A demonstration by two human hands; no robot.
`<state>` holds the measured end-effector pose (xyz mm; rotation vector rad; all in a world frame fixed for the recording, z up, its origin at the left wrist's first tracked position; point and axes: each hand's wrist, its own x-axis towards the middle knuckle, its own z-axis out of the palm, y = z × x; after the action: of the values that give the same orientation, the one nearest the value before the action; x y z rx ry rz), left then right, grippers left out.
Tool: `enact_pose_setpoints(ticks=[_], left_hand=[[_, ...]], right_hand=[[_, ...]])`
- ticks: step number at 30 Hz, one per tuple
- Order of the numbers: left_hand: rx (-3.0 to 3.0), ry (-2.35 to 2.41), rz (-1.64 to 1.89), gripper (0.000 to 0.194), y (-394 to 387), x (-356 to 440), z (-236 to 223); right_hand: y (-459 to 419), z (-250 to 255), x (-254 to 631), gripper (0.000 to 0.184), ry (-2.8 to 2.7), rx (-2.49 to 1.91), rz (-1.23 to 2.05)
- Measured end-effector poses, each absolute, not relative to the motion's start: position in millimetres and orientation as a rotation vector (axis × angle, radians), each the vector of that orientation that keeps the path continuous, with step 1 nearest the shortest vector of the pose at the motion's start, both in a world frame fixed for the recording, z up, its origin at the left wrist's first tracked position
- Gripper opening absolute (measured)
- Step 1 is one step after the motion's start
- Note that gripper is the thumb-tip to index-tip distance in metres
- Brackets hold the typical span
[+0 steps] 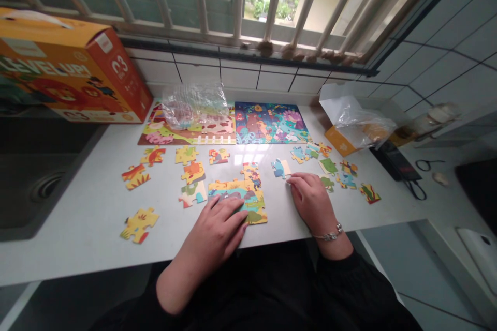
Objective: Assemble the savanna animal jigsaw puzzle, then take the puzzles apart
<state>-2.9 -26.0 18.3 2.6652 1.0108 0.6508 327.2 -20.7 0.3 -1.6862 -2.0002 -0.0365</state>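
Note:
A partly joined jigsaw puzzle (254, 199) with a hippo-like grey animal, water and a small figure lies on the counter before me. My left hand (223, 222) rests flat across its left part, fingers stretched out, hiding some of it. To the right, my right hand (312, 199) has its fingers curled together, with the tips at the lower right edge of a blue and cream puzzle piece (280, 168). Several loose pieces, such as a green one (328, 166), lie just beyond that hand. Left of the puzzle are joined yellow and cream pieces (193, 173).
Two picture boards, a farm one (217, 132) under crumpled plastic (194, 103) and a dark forest one (272, 123), lie by the wall. An orange box (73, 70) stands beside the sink (46, 181). At right are an open box (341, 137) and a black phone-like object (396, 163).

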Motion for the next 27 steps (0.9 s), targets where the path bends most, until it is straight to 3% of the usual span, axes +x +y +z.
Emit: enact_pose_setpoints(ticks=[21,27], left_hand=[[2.613,1.027,0.72,0.022,-33,-5,23],[2.505,1.453,0.67,0.035,21,-33,33]], right_hand=[[-16,-2,325,0.02,-1.994,-1.688,-0.02],[-15,-4,327,0.02,-2.002,-1.67,-0.036]])
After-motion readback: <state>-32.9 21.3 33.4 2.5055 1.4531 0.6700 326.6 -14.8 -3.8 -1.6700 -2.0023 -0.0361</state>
